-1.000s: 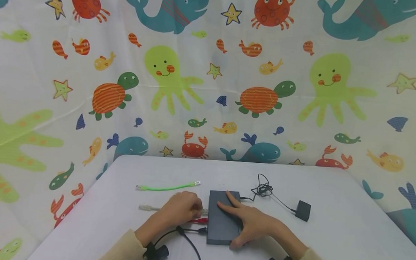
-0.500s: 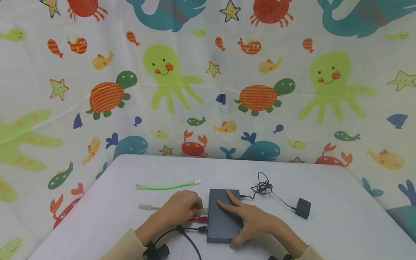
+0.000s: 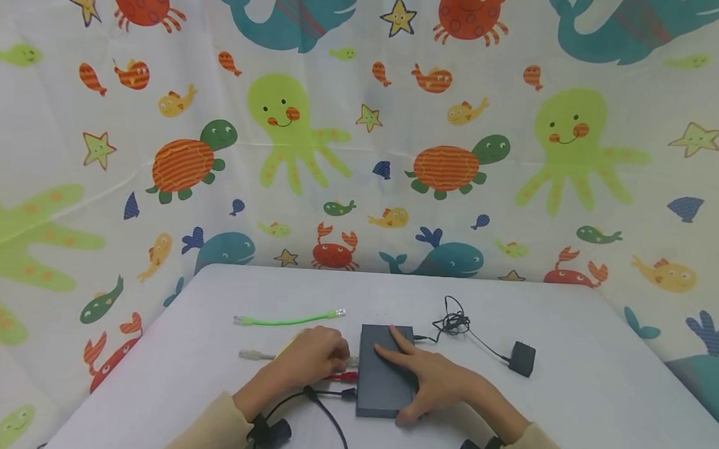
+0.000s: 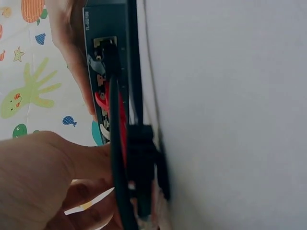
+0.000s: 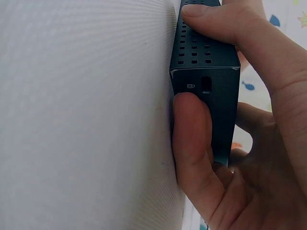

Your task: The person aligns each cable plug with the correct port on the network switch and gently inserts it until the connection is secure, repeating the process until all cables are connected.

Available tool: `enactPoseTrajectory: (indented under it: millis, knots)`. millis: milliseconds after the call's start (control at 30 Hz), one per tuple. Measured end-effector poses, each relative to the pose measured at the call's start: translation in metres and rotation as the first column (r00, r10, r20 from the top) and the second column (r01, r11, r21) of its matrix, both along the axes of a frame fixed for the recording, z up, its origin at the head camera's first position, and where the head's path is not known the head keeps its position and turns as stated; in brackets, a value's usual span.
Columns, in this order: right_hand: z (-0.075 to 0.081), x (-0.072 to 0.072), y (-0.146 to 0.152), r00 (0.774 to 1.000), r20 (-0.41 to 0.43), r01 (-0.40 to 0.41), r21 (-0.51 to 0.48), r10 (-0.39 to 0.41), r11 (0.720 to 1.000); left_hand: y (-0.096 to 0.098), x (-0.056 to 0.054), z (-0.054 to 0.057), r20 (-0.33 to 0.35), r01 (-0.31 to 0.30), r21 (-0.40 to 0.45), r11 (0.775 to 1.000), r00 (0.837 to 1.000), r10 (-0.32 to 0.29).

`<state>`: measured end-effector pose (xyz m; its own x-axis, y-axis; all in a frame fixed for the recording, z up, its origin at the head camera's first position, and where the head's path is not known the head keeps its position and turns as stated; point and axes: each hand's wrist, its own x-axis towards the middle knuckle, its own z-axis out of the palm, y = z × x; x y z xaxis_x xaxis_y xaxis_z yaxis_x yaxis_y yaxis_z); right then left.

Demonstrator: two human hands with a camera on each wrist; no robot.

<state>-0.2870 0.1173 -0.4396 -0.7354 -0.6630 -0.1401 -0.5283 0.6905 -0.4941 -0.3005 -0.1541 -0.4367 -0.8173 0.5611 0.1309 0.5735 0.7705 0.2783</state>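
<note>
A dark network switch (image 3: pixel 382 381) lies flat on the white table. My right hand (image 3: pixel 439 381) grips it, two fingers spread over its top and the thumb at its near end; in the right wrist view the thumb (image 5: pixel 206 14) presses the vented side and a finger lies against the back. My left hand (image 3: pixel 313 354) pinches a grey network cable (image 3: pixel 256 355) near its plug, right at the switch's left side. The fingertips are mostly hidden. Nearer me, a red cable plug (image 3: pixel 345 376) and a black cable plug (image 3: pixel 348 393) sit in the port row.
A green network cable (image 3: pixel 293 321) lies behind my left hand. From the switch's far right corner a thin coiled black cord (image 3: pixel 454 322) leads to a black power adapter (image 3: pixel 521 358). A black cable (image 3: pixel 331 416) runs toward me beside my left wrist. A patterned curtain (image 3: pixel 363 150) hangs behind.
The head view shifts slightly. Both hands keep their places at the switch and the grey cable.
</note>
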Motion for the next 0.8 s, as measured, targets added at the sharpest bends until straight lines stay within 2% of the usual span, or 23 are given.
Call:
enactPoseTrajectory:
  millis: [233, 467, 800]
  knots:
    - [0.0022, 0.0003, -0.0003, 1.0, 0.02, 0.002, -0.012, -0.002, 1.0, -0.0009, -0.0016, -0.0021, -0.004, -0.008, 0.002, 1.0, 1.0, 0.008]
    - [0.0017, -0.0018, 0.0004, 1.0, 0.013, 0.005, 0.005, -0.005, 1.0, -0.0034, -0.0037, -0.0001, 0.065, 0.017, 0.045, 0.999, 0.998, -0.02]
    - [0.0015, 0.0001, -0.0007, 1.0, 0.029, 0.004, -0.01, -0.003, 1.0, -0.0047, -0.0007, -0.0002, 0.07, 0.023, 0.057, 0.998, 0.997, -0.027]
